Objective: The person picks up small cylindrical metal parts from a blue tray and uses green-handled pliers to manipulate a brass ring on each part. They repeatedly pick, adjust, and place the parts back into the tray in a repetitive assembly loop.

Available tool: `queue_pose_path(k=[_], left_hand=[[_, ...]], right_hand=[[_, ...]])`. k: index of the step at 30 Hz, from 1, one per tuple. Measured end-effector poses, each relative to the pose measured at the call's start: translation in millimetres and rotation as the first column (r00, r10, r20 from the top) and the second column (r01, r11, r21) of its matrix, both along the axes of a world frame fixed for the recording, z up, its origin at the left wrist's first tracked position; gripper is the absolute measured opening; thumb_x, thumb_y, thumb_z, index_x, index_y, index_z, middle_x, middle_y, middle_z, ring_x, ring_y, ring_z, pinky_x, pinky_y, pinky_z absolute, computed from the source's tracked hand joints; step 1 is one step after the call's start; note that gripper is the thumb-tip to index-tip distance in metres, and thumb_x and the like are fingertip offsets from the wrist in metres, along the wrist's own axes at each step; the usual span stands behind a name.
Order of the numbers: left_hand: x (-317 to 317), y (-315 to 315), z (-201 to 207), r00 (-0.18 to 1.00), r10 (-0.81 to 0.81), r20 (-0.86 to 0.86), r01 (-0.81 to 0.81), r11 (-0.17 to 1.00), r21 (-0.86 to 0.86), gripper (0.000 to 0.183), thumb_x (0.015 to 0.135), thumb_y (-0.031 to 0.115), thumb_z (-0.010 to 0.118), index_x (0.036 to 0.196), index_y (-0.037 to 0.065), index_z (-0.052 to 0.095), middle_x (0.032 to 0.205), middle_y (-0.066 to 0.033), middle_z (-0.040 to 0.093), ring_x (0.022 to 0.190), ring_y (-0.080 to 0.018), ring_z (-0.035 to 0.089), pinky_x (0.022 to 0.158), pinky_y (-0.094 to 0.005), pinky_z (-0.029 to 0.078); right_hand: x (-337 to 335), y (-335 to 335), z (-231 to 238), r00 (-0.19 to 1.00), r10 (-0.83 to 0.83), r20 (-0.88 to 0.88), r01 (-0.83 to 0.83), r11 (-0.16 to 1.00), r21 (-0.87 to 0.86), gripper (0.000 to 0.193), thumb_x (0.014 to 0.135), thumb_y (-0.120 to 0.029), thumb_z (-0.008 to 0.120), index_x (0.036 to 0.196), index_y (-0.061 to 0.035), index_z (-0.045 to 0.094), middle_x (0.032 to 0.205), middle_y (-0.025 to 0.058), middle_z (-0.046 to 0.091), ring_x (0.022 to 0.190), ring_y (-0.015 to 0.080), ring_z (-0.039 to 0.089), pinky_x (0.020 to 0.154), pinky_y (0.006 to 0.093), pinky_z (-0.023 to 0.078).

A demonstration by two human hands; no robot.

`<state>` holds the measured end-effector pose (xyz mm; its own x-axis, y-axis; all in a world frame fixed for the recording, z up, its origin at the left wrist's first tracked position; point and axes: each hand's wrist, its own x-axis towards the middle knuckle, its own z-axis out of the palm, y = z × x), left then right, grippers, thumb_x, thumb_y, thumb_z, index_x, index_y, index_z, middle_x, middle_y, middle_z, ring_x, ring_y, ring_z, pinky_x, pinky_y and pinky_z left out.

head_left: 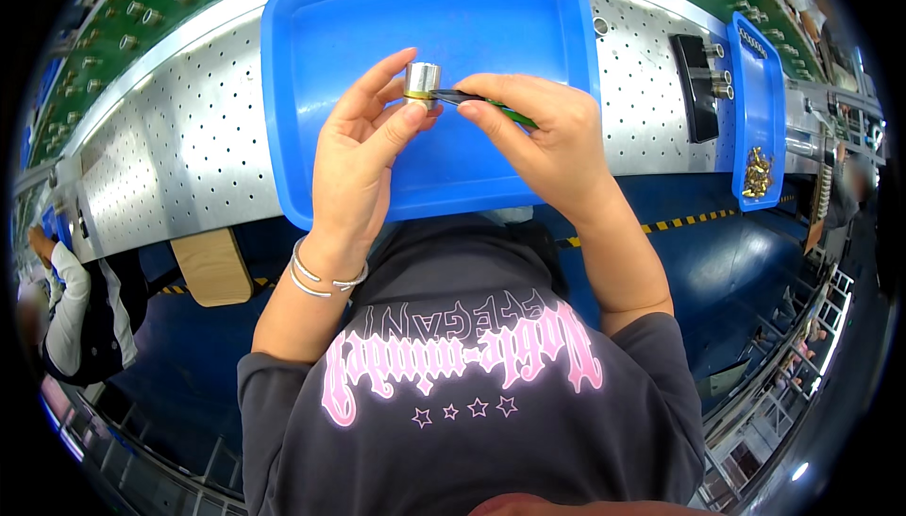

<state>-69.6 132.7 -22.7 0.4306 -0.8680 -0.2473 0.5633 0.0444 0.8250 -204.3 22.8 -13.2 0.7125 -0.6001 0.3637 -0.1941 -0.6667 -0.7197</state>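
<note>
Above the large blue tray (pixel 359 34), my left hand (pixel 363 138) pinches a small shiny metal cylinder (pixel 423 77) between thumb and fingers. A yellowish band runs around the cylinder's lower part. My right hand (pixel 557 124) grips slim green-and-black tweezers (pixel 500 108). Their dark pointed tip meets the cylinder at that band, on its right side. Whether the tip is pressing in or only resting there cannot be made out.
A perforated metal bench (pixel 179 110) carries the tray. To the right stand a black holder (pixel 696 91) with metal cylinders beside it, and a narrow blue bin (pixel 744 119) with brass-coloured parts (pixel 758 172). A wooden stool (pixel 211 269) and another person (pixel 80 299) are at left.
</note>
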Motion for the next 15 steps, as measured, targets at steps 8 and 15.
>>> queue_pose_path(k=[8, 15], left_hand=[[-1.6, 0.4, -0.9, 0.998, -0.028, 0.049, 0.028, 1.0, -0.007, 0.045, 0.085, 0.007, 0.061, 0.127, 0.001, 0.047, 0.109, -0.0103, 0.057, 0.097, -0.0159, 0.057, 0.087, -0.0289, 0.047], [-2.3, 0.3, 0.1, 0.999, -0.016, 0.042, 0.017, 1.0, -0.005, 0.043, 0.083, 0.007, 0.063, 0.124, 0.001, 0.05, 0.108, -0.011, 0.057, 0.096, -0.0172, 0.057, 0.088, -0.0319, 0.048]], right_hand=[[-2.5, 0.9, 1.7, 1.0, -0.008, 0.011, 0.008, 1.0, 0.018, 0.012, 0.078, -0.019, 0.068, 0.084, -0.0088, 0.068, 0.072, 0.0056, 0.066, 0.059, 0.0196, 0.062, 0.049, 0.0274, 0.045], [-2.8, 0.2, 2.6, 1.0, -0.005, 0.01, 0.005, 1.0, 0.01, 0.011, 0.077, -0.018, 0.068, 0.083, -0.0085, 0.068, 0.071, 0.0059, 0.066, 0.058, 0.0192, 0.061, 0.048, 0.027, 0.045]])
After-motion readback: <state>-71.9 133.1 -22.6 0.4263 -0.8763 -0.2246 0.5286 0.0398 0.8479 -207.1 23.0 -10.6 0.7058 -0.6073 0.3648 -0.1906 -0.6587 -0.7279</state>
